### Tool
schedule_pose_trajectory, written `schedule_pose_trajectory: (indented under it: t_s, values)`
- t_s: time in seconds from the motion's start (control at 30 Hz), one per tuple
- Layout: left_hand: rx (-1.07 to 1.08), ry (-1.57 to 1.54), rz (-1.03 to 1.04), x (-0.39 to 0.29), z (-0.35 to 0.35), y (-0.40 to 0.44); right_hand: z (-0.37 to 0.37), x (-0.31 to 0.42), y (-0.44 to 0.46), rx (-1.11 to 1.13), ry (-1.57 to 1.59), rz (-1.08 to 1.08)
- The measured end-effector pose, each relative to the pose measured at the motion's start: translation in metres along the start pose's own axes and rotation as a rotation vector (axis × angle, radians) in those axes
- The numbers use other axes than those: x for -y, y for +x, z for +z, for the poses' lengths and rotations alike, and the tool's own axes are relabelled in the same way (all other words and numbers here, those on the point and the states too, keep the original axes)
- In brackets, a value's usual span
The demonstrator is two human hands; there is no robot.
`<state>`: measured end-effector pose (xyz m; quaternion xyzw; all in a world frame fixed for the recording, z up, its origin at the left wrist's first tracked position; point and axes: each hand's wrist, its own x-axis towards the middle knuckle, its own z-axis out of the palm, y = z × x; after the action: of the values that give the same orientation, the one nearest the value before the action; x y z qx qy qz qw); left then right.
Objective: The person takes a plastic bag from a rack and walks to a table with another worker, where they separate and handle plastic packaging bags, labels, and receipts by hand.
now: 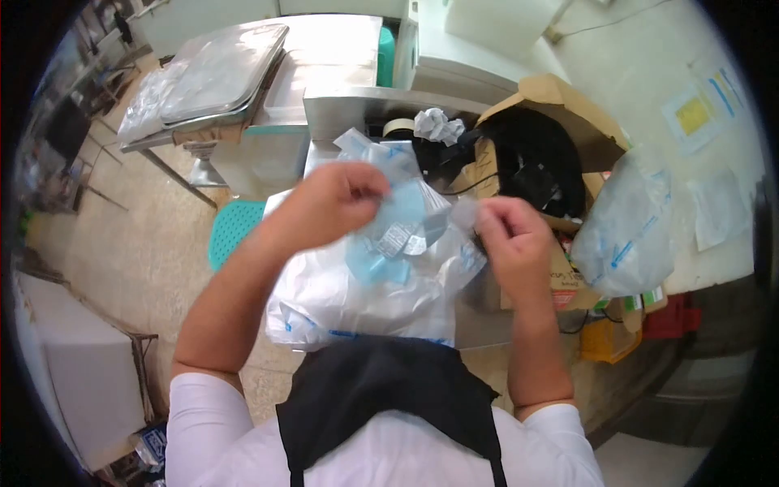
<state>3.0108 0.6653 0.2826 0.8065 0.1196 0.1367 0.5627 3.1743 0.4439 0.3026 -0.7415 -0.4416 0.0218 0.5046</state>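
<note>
My left hand [353, 195] is closed in a pinch over the upper left of the pile; whatever its fingertips grip is hidden. Opposite, my right hand [515, 239] pinches a small translucent piece [464, 213], slightly blurred. Between and just below both hands lie light blue sheets [375, 266]. Printed white labels [395, 238] with fine text lie on them. Under these, white plastic bags [349, 296] with blue print are stacked flat on the work surface, close to my black apron [389, 369].
An open cardboard box [568, 280] holding black items stands at the right, beside a filled clear plastic bag [629, 231]. Crumpled paper [439, 127] and a tape roll [399, 127] lie behind the pile. Metal trays [223, 73] sit on the table at back left. A teal stool [235, 231] stands below.
</note>
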Motion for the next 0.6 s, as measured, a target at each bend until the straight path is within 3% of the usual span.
schedule_pose_trajectory:
  t_s: [0.13, 0.27, 0.4, 0.5, 0.6]
  values:
    - [-0.198, -0.018, 0.083, -0.024, -0.033, 0.029, -0.019, -0.009, 0.0, -0.077, 0.306, 0.196]
    - [-0.384, -0.151, 0.076, -0.039, -0.047, 0.051, -0.014, -0.027, -0.022, 0.046, 0.364, 0.344]
    - [-0.422, -0.123, 0.106, -0.039, -0.056, 0.063, 0.022, -0.07, -0.056, 0.198, 0.343, 0.443]
    - [-0.239, 0.161, 0.041, -0.005, -0.046, 0.061, 0.054, -0.103, -0.079, 0.225, 0.117, 0.266]
    - [-0.217, 0.249, 0.006, 0.021, -0.019, 0.042, 0.07, -0.101, -0.084, 0.193, -0.061, 0.027]
